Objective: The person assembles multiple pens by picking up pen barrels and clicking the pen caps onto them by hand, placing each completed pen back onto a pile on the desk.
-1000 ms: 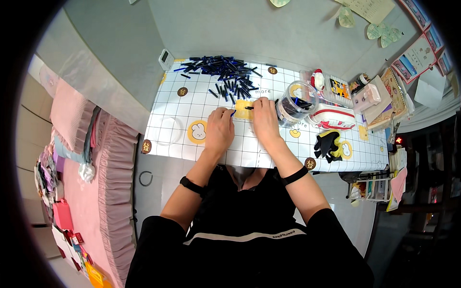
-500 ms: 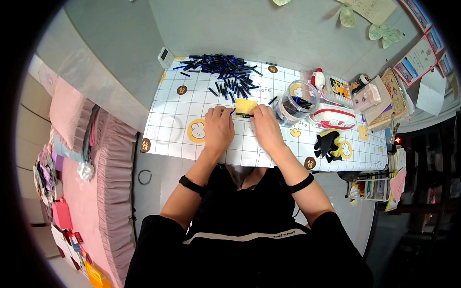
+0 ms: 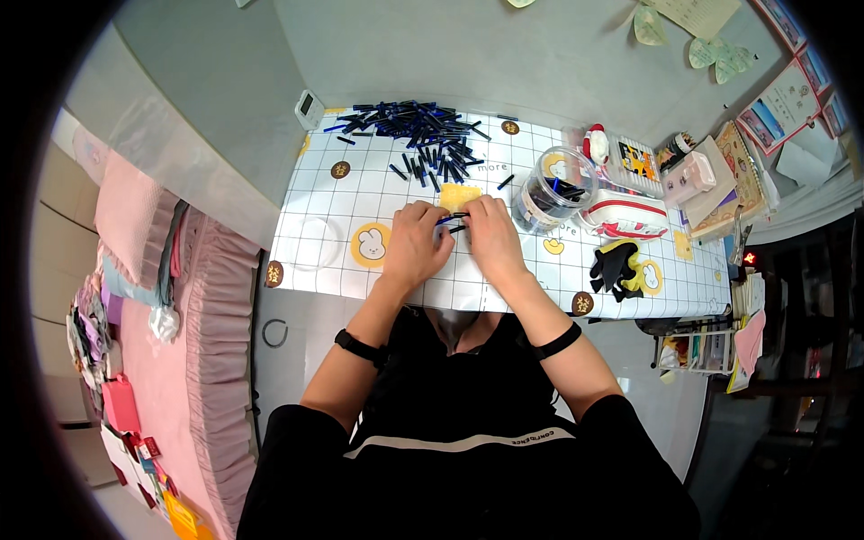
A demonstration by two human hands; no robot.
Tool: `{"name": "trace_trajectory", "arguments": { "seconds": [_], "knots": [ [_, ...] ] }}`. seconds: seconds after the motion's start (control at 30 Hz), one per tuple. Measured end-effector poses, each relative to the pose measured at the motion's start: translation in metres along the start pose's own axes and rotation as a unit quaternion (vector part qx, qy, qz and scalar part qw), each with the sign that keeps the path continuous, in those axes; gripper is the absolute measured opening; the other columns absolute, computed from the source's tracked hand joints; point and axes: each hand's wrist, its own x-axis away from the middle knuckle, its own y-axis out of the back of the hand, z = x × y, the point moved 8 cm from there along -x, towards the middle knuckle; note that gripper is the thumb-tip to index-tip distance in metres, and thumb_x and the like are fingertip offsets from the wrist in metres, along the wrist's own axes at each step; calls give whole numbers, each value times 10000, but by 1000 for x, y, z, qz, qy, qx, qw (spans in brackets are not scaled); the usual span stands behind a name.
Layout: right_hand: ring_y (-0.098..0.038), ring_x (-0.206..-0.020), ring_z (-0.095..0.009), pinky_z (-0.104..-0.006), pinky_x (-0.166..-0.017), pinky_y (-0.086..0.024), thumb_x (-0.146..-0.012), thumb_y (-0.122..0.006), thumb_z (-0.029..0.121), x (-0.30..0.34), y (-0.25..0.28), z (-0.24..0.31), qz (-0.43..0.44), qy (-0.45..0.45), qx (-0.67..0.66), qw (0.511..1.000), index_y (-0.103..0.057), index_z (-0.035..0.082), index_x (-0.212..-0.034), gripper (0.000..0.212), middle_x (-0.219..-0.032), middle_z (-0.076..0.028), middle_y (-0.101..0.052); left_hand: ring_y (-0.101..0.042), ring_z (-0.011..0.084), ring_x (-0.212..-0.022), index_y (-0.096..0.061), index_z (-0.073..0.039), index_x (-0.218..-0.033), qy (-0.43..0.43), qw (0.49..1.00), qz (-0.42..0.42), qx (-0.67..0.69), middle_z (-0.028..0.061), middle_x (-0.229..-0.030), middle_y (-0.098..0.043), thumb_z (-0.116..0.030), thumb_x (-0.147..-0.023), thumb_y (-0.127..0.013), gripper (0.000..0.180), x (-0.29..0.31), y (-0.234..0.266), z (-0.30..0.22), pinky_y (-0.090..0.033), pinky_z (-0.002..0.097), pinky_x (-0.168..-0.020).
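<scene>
My left hand and my right hand meet near the middle of the table, fingers bent inward. Between their fingertips are slim tubes that look like ink cartridges, one of them a dark ink cartridge. The left fingers pinch a blue-ended one and the right fingers close on a black one; fingers hide parts of both. Just beyond lies a yellow printed patch. A loose pile of dark blue and black cartridges spreads at the back, with a smaller group nearer my hands.
Right of my hands stands a clear round tub with cartridges inside. A clear round lid lies at left. Further right are a white-and-red pouch, black-and-yellow cloth, a pink box and books. A white timer is at the back left.
My left hand has shifted right, and the fingertips of both hands are now closer together. The blue-ended cartridge has come alongside the black one.
</scene>
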Motion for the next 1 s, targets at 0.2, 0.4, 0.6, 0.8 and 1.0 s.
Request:
{"name": "trace_trajectory", "arguments": {
  "seconds": [0.2, 0.4, 0.6, 0.8, 1.0],
  "knots": [
    [-424, -765, -252, -324, -683, -369, -664, -529, 20, 18, 14, -6, -19, -57, 52, 997, -498, 4, -798, 138, -790, -89, -456, -469, 244, -712, -544, -38, -782, -10, 1000, 7, -6, 85, -757, -499, -78, -638, -581, 155, 1, -2, 1, -348, 327, -650],
    [-428, -773, -246, -307, -687, -373, -646, -549, 18, 22, 19, -8, -8, -72, 25, 997, -540, 14, -770, 124, -764, -82, -460, -478, 258, -692, -556, -27, -744, 25, 999, 43, 6, 102, -720, -515, -47, -623, -594, 128, -1, 2, 5, -371, 331, -627],
    [-468, -724, -236, -309, -657, -399, -633, -580, 45, 14, 12, -9, 35, -46, 1, 998, -570, 34, -736, 105, -725, -64, -490, -492, 280, -663, -532, -9, -677, 64, 988, 136, -29, 116, -670, -522, -39, -599, -604, 111, 1, 1, 10, -395, 354, -595],
    [-479, -734, -246, -311, -654, -405, -637, -572, 48, 4, 2, -8, 102, -58, 52, 992, -545, 27, -753, 121, -735, -84, -498, -520, 280, -674, -534, -1, -668, 149, 956, 253, -12, 128, -686, -539, -52, -604, -613, 114, -2, -9, 17, -412, 341, -605],
    [-471, -748, -259, -314, -652, -397, -646, -558, 30, 5, 0, -15, 39, -64, -8, 997, -518, 20, -765, 126, -750, -101, -506, -537, 244, -608, -545, 16, -717, 85, 969, 222, -70, 142, -677, -547, -22, -614, -600, 124, 1, -8, 6, -424, 305, -563]
  ]
}}
